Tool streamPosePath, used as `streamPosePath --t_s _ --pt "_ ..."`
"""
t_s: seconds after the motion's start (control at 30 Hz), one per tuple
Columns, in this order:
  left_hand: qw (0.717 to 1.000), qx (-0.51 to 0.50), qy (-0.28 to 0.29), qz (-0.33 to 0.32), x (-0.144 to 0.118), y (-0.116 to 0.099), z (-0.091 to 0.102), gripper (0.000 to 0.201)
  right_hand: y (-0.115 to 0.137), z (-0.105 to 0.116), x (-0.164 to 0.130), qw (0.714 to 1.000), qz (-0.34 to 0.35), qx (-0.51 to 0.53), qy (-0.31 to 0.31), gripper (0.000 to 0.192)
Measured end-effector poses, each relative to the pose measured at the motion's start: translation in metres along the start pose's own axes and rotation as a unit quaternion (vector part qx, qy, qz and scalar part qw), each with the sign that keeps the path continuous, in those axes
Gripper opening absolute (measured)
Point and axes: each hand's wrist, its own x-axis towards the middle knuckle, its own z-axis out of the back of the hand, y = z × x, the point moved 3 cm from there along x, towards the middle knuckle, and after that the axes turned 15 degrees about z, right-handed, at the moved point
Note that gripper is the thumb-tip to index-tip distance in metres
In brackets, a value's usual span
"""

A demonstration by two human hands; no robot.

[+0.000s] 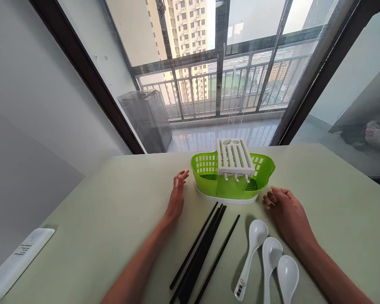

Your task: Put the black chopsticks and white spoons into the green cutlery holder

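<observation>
A green utensil holder [232, 190] with a white base stands on the table between my two hands. A white slotted rack [236, 157] with small hooks sits across its top. My left hand [177, 192] is just left of the holder, its fingers stretched out and holding nothing. On the other side, my right hand [286, 209] rests near the holder's lower right, fingers curled in with nothing visible in them. Several black chopsticks [205, 249] lie in front of the holder. To their right are three white spoons [257, 232], two of them running off the bottom edge.
A white elongated device [20, 261] with printed text lies at the table's left edge. The pale green table [114, 219] reaches to a dark-framed glass window [220, 63] at the back. Past the glass are a balcony railing and a grey cabinet [145, 120].
</observation>
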Motion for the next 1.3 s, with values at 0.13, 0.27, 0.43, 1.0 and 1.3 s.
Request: streamPosePath --t_s 0.13,0.27,0.43,1.0,1.3 --pt "0.997 -0.012 0.069 0.038 0.003 0.000 0.000 0.076 0.002 -0.001 -0.001 1.000 -0.006 -0.003 0.000 0.027" --pt "0.991 -0.037 0.112 0.057 0.002 0.000 0.002 0.085 0.007 -0.005 -0.004 1.000 -0.004 -0.010 0.002 0.028" --pt "0.988 -0.042 0.134 0.057 0.001 0.001 0.002 0.082 0.012 -0.010 -0.007 1.000 -0.001 0.008 -0.001 0.027" --pt "0.996 -0.007 0.083 0.044 -0.003 0.003 0.007 0.062 0.017 -0.013 -0.018 0.994 0.021 -0.106 -0.033 0.033" --pt "0.996 -0.003 0.071 0.060 -0.004 0.002 0.007 0.058 0.015 -0.013 -0.018 0.997 0.003 -0.057 -0.049 0.039"
